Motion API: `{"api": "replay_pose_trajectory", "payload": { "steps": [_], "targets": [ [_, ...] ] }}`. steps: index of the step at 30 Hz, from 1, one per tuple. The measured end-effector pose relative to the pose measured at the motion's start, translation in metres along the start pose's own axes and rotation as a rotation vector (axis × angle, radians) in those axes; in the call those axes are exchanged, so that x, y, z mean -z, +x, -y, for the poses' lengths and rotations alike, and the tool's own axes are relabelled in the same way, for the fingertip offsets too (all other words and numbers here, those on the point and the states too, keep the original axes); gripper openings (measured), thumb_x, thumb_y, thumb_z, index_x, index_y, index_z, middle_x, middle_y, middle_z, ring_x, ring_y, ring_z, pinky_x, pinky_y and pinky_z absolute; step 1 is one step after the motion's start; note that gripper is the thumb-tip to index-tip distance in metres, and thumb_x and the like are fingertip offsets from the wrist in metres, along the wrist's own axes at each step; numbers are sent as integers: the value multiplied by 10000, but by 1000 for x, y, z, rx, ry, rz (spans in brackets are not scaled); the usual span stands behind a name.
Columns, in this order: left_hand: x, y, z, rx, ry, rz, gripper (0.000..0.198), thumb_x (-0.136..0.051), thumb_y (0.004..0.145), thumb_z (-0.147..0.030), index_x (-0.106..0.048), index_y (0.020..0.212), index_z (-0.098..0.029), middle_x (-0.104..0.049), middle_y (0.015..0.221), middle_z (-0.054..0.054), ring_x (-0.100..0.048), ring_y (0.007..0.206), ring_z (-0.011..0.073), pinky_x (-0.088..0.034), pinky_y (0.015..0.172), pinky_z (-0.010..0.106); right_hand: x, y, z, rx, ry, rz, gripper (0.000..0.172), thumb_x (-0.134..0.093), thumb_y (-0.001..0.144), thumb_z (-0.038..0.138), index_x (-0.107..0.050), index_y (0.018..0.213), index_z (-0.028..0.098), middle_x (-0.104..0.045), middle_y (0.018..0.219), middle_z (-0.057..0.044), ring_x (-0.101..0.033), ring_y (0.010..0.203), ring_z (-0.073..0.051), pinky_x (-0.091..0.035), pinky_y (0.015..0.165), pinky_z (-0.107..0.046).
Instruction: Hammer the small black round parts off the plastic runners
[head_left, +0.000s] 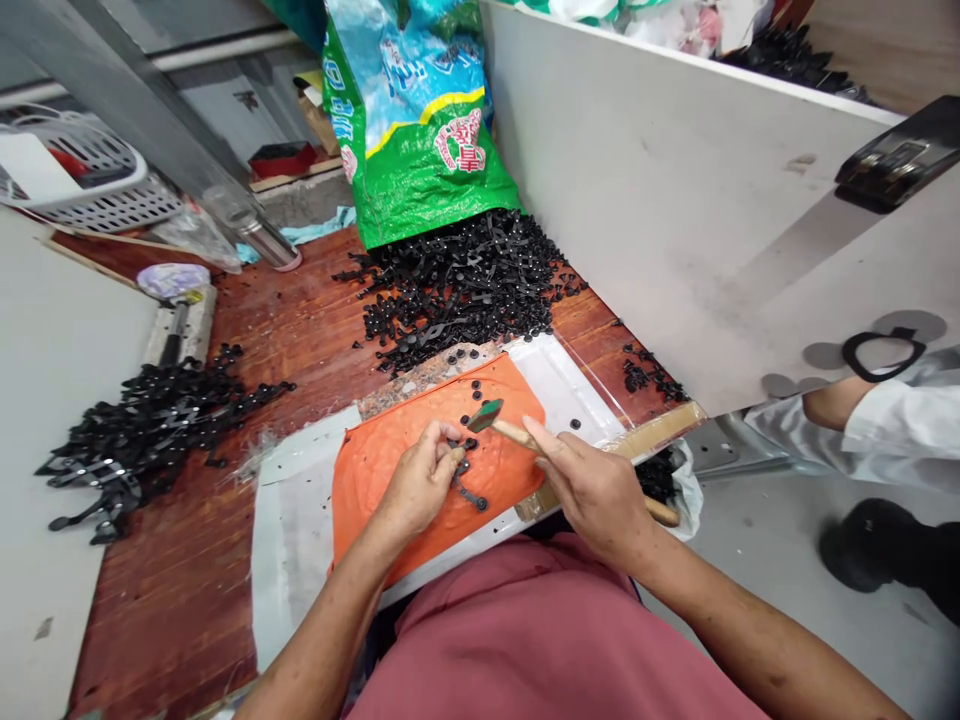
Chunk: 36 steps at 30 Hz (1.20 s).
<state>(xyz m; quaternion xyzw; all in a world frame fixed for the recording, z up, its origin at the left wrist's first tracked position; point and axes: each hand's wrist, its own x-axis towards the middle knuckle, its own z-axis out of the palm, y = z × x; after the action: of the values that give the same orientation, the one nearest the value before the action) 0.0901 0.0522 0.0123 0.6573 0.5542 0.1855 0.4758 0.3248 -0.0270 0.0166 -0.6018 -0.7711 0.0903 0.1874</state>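
Note:
My left hand (426,478) is closed in a pinch over the orange cloth pad (390,450), its fingertips on a small black part (463,467). The material of that part is hard to tell. In my right hand (592,485) is the wooden handle of a small hammer (487,414) with a dark green head. The hammer head hovers at or just above the pad beside my left fingertips; I cannot tell whether it touches anything. Several round black pieces lie on the pad around it. A longer black strip piece (474,499) lies just below my left fingers.
A heap of black parts (472,290) spills from a green and blue bag (427,130) behind the pad. Another pile of black strips (142,440) lies at left. A white panel (660,200) bounds the right side. A co-worker's sleeve (900,420) shows at far right.

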Motion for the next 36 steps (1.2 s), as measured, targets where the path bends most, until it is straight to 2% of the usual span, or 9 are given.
{"api": "replay_pose_trajectory", "payload": {
  "steps": [5, 10, 14, 21, 25, 27, 31, 33, 36],
  "targets": [
    [-2, 0, 4, -19, -10, -10, 140, -490, 918, -337, -498, 998, -223, -421, 584, -88, -429, 536, 126, -349, 557, 227, 2, 0, -2, 34, -118, 72, 515, -415, 1024, 160, -439, 1533, 234, -677, 897, -33, -631, 696, -174, -390, 584, -289],
    [-3, 0, 8, -18, -49, -4, 146, -508, 909, -351, -496, 989, -229, -445, 591, -85, -425, 529, 125, -338, 549, 225, 5, 3, 1, 53, -100, -37, 530, -396, 1040, 176, -379, 1567, 226, -653, 848, -25, -632, 721, -167, -398, 616, -277],
    [-3, 1, 9, -37, -46, -17, 150, -536, 891, -357, -481, 961, -236, -422, 568, -95, -410, 518, 127, -321, 547, 226, 5, 4, 4, 74, -126, 79, 558, -420, 1015, 140, -396, 1559, 261, -651, 841, -17, -628, 675, -163, -387, 587, -279],
    [0, 1, 3, -28, -16, 10, 163, -510, 893, -391, -459, 936, -243, -423, 566, -94, -417, 511, 134, -332, 553, 234, -8, 1, 6, -8, -49, 138, 552, -444, 1032, 197, -361, 1572, 279, -706, 935, -37, -670, 779, -181, -431, 645, -265],
    [-2, -2, 3, -23, 71, 32, 241, -475, 906, -471, -474, 1005, -251, -503, 601, -68, -508, 553, 171, -393, 584, 262, -15, -5, 9, -69, 121, 147, 490, -503, 1009, 199, -452, 1494, 246, -735, 1042, -44, -685, 879, -179, -454, 734, -257],
    [3, -4, 5, -28, 153, 43, 303, -448, 908, -513, -494, 1060, -255, -570, 643, -41, -577, 601, 201, -438, 619, 290, -13, -9, 6, -123, 214, 134, 353, -539, 995, 211, -578, 1343, 254, -736, 1035, -18, -678, 872, -159, -451, 752, -241],
    [49, -5, 5, -17, 347, -79, 369, -452, 860, -539, -538, 1088, -263, -713, 828, 34, -697, 772, 253, -510, 725, 340, 2, -10, -17, -262, 125, 25, 182, -516, 1010, 245, -690, 1063, 234, -691, 925, -16, -649, 794, -153, -428, 716, -245],
    [91, -2, -1, 67, 501, -300, 417, -450, 845, -528, -554, 1152, -266, -724, 866, 46, -705, 772, 267, -525, 715, 352, 8, -4, -32, -327, 12, -33, 213, -490, 1020, 232, -685, 1107, 233, -690, 958, -27, -654, 855, -168, -417, 733, -255],
    [159, 1, -15, 212, 727, -711, 641, -465, 837, -552, -465, 1397, -240, -742, 1023, 88, -714, 876, 322, -567, 790, 450, 9, 7, -47, -356, -133, 28, 195, -517, 1016, 272, -691, 1100, 247, -706, 968, -20, -662, 879, -179, -390, 710, -265]
  ]
}}
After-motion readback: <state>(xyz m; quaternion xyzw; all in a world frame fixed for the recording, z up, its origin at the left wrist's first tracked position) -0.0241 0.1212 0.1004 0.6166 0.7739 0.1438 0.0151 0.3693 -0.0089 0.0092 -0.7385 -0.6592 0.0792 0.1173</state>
